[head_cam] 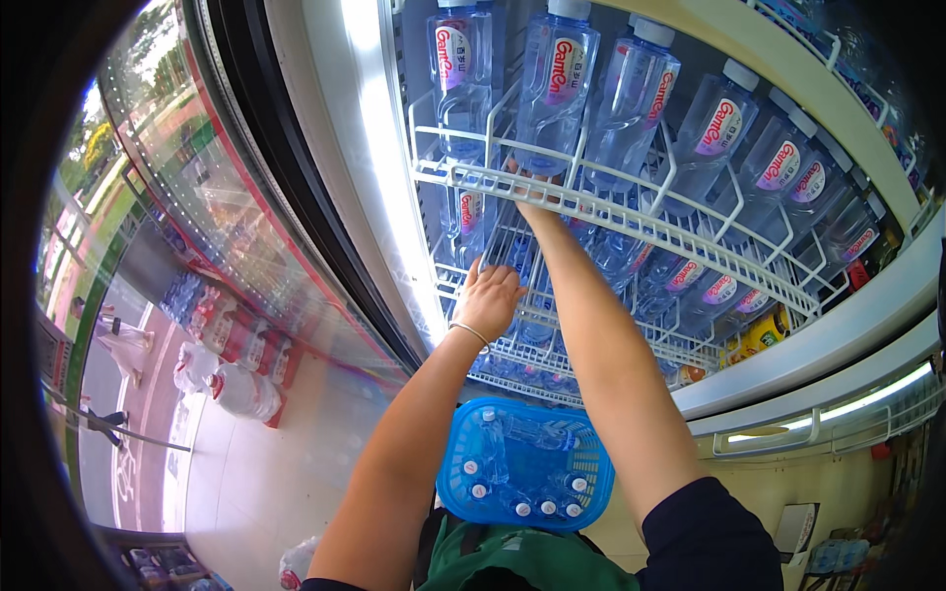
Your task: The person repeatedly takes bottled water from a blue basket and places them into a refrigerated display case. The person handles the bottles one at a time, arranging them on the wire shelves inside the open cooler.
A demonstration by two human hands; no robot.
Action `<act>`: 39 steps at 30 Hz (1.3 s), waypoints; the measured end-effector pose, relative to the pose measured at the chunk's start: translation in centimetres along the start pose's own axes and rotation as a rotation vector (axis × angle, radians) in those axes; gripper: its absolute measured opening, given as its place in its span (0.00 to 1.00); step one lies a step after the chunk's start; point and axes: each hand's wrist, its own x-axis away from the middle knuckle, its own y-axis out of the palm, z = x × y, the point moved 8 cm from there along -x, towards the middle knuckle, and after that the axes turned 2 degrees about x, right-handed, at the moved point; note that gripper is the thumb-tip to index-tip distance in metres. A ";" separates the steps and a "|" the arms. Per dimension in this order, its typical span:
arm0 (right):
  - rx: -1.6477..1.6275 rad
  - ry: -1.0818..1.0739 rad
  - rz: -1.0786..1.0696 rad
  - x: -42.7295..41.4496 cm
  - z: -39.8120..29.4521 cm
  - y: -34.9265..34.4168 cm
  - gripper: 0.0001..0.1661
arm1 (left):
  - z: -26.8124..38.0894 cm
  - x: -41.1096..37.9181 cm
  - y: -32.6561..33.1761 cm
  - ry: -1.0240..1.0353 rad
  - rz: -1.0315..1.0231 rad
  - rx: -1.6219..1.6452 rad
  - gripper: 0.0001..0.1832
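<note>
My left hand (489,297), with a bangle at the wrist, is at the front of the lower wire shelf (550,319) in a drinks cooler. Its fingers bend at the front wires; whether they grip them is unclear. My right hand (533,193) reaches in beneath the upper wire shelf (628,218). The shelf's front rail and a clear Ganten water bottle (559,74) partly hide it, so its grasp does not show. Another water bottle (467,214) stands on the lower shelf, left of my right hand. Below my arms is a blue plastic basket (452,491) holding several bottles, some upright and some lying.
More Ganten bottles (715,125) line the upper shelf to the right. Yellow packages (765,334) sit at the lower right. A bright light strip (384,148) and the glass door (244,214) border the left side. Large water jugs (244,395) stand on the floor at left.
</note>
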 end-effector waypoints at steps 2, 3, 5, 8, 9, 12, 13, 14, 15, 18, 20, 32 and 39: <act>0.036 -0.014 -0.046 -0.4 0.6 0.9 0.20 | 0.3 0.0 0.2 0.002 -0.008 0.008 0.12; 0.039 -0.013 -0.072 -0.4 0.5 1.3 0.20 | 0.1 0.1 0.1 0.003 -0.003 0.001 0.12; 0.041 -0.007 -0.119 -0.3 0.4 1.8 0.19 | -0.2 0.1 0.0 0.007 0.014 -0.005 0.12; 0.033 -0.007 -0.169 0.5 0.2 1.6 0.19 | -0.2 0.3 -0.1 0.008 0.036 -0.004 0.12; 0.036 -0.005 -0.182 0.5 0.3 1.6 0.19 | -0.2 0.1 -0.1 0.010 0.040 -0.008 0.12; 0.054 0.009 -0.217 0.0 0.6 2.2 0.19 | -0.1 0.1 -0.2 -0.003 0.033 0.008 0.12; 0.066 0.018 -0.231 -0.4 0.8 2.7 0.19 | -0.1 -0.1 -0.4 -0.009 0.030 0.015 0.12; 0.077 0.032 -0.247 -0.7 1.0 3.0 0.18 | -0.2 0.2 0.0 -0.006 0.030 -0.006 0.12; 0.094 0.042 -0.267 -0.9 1.2 3.5 0.18 | -0.1 0.1 0.0 -0.006 0.018 -0.009 0.11; 0.150 0.077 -0.325 -1.2 1.9 4.6 0.18 | 0.0 0.1 -0.2 -0.003 0.006 -0.003 0.12; 0.179 0.098 -0.366 -1.5 2.1 5.5 0.18 | 0.0 0.1 -0.1 0.003 0.008 0.004 0.12; -0.449 0.315 -0.275 3.4 -4.3 -4.2 0.18 | -1.7 1.1 0.8 0.147 0.261 -0.185 0.09; -0.536 0.383 -0.533 23.6 -3.8 -20.2 0.16 | 5.5 9.0 2.1 0.075 0.273 0.154 0.25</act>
